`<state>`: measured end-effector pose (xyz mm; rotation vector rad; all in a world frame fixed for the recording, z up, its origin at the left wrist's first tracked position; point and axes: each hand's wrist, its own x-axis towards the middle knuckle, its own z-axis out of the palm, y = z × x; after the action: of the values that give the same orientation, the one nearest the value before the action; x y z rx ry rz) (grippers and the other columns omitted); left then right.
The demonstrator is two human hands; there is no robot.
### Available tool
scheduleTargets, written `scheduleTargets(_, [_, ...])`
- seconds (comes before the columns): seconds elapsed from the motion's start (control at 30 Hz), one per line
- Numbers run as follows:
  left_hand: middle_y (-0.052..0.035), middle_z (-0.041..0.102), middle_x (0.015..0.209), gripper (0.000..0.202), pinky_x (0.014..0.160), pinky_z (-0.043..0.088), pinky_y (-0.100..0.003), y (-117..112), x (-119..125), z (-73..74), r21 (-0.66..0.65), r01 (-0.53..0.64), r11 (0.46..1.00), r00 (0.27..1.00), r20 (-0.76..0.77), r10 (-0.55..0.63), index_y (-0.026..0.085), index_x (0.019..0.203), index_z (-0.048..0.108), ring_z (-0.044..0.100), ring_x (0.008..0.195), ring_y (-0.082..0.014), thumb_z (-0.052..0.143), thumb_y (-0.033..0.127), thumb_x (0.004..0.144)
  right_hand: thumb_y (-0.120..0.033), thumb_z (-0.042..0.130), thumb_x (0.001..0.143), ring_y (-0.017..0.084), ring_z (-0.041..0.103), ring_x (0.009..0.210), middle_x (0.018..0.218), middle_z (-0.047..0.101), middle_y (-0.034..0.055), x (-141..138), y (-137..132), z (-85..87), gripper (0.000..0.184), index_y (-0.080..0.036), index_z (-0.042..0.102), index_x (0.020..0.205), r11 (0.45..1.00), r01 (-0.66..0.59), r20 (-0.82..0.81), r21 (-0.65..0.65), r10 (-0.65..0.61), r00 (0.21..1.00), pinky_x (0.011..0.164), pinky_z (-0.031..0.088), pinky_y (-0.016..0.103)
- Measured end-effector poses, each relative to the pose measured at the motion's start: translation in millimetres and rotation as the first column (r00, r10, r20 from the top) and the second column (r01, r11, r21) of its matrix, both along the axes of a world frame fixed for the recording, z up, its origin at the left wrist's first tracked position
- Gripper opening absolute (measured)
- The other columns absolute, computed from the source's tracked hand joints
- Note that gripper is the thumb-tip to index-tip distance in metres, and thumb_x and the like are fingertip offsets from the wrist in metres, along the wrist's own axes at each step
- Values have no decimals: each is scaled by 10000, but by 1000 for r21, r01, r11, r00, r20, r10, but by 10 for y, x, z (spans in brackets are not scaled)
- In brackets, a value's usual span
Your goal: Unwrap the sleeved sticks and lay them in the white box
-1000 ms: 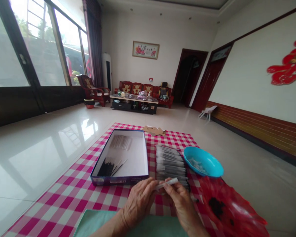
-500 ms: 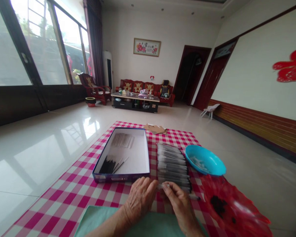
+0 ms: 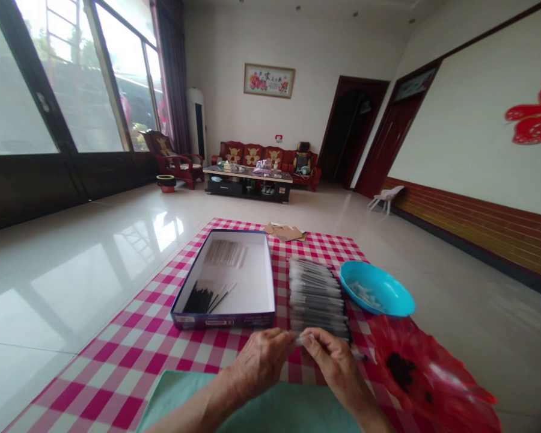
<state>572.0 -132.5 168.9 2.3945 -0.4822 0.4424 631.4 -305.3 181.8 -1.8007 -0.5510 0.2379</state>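
Note:
My left hand [image 3: 265,358] and my right hand [image 3: 336,364] meet at the fingertips, both closed in a pinch. Between them is a thin translucent pen part [image 3: 299,339], mostly covered by the fingers. Just beyond lies a stacked row of clear-barrelled pens [image 3: 318,294] with dark ends. Left of that row is a shallow blue-edged box [image 3: 259,288] with a white inside. It holds clear pen barrels [image 3: 225,253] at the far end and thin black refills [image 3: 198,298] at the near end.
A blue bowl [image 3: 399,300] with small clear pieces stands right of the pens. Nearer, a red petal-shaped dish [image 3: 451,379] holds small black pieces. Cardboard scraps [image 3: 288,232] lie at the far edge of the checked tablecloth [image 3: 130,349]. A green cloth [image 3: 184,385] is under my forearms.
Both hands stay pinched at nearly the same spot. The left fingers have moved slightly right, closer to the right fingertips. The view has shifted a little.

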Motion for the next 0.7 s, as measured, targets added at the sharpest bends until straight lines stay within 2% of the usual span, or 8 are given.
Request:
scheduleTargets(0.1, [21,479,589,364,534,343,-178,56,20,53,-278,88,957,958,-241,-158,132,698,560,424,528,-65,349,321,927,-418,566,795,119,401,530,552,483,-44,18,-78,58,219,-224,664,810,995,-82,39,-49,84,996,495,328,221])
scheduleTargets(0.17, [36,456,543,395,478,321,-170,101,39,77,-453,112,884,858,-405,-316,122,671,561,395,475,-54,381,382,907,-402,562,801,125,433,554,588,515,-39,18,-107,84,201,-229,663,805,990,-132,55,-58,135,989,513,344,221])
scheduleTargets(0.23, [37,458,525,410,441,308,-169,124,50,92,-552,102,828,771,-482,-416,112,674,569,378,442,-51,406,421,888,-394,560,807,133,473,589,631,551,-31,14,-112,95,193,-229,660,813,985,-167,46,-53,169,984,542,372,222])
scheduleTargets(0.27, [32,477,532,406,437,310,-169,121,52,95,-558,91,825,767,-489,-416,109,684,576,382,440,-51,412,422,884,-397,561,807,136,491,602,647,565,-27,11,-107,91,195,-228,657,827,985,-171,26,-39,172,985,554,386,223])
scheduleTargets(0.4, [20,562,597,267,490,334,-167,19,35,43,-365,2,931,943,-310,-124,126,801,601,449,500,-64,436,319,882,-458,562,796,158,559,636,698,623,0,6,-48,14,292,-212,628,940,993,-86,-162,80,98,982,588,446,247])
scheduleTargets(0.5, [18,579,626,144,535,356,-178,-66,25,-53,-179,-90,980,991,-113,70,151,882,565,495,538,-82,446,232,870,-505,558,785,148,546,553,602,604,3,3,2,-75,337,-177,619,840,997,10,-231,76,8,973,527,436,242])
scheduleTargets(0.6, [-19,600,700,133,580,389,-202,-87,14,-117,-5,-130,991,991,5,130,160,866,537,549,621,-120,412,199,883,-510,594,757,124,503,487,535,560,-13,-10,33,-125,349,-163,598,718,996,77,-231,48,-64,971,473,409,227])
scheduleTargets(0.7, [-46,594,713,194,595,400,-226,-71,-4,-107,105,-131,986,990,74,123,158,848,535,556,652,-146,356,208,907,-489,606,758,136,539,547,610,594,-1,-26,41,-108,327,-162,610,772,989,93,-251,120,-60,966,528,454,242])
